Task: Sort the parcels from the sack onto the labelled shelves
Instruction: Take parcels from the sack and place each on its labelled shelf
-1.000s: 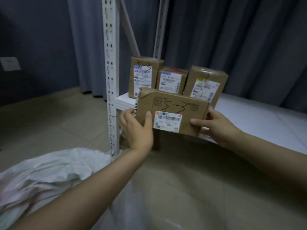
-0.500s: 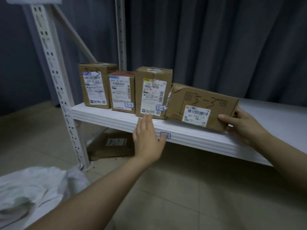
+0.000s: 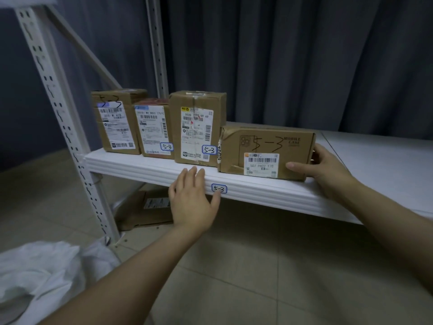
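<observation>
Brown matt cardboard on the flat parcel (image 3: 266,151), creased and scuffed at its left end, with a smooth white paper label stuck on its face. The three upright boxes (image 3: 198,127) are the same dull cardboard, one strapped with glossy clear tape. The shelf (image 3: 150,168) looks like white painted metal, smooth, ribbed along its front edge. The white sack (image 3: 39,273) is crinkled plastic weave. Floor tiles (image 3: 234,289) are beige with a soft sheen.

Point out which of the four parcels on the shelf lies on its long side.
The rightmost parcel, marked MOBILE CASE, held by the right hand. The other three stand upright.
</observation>
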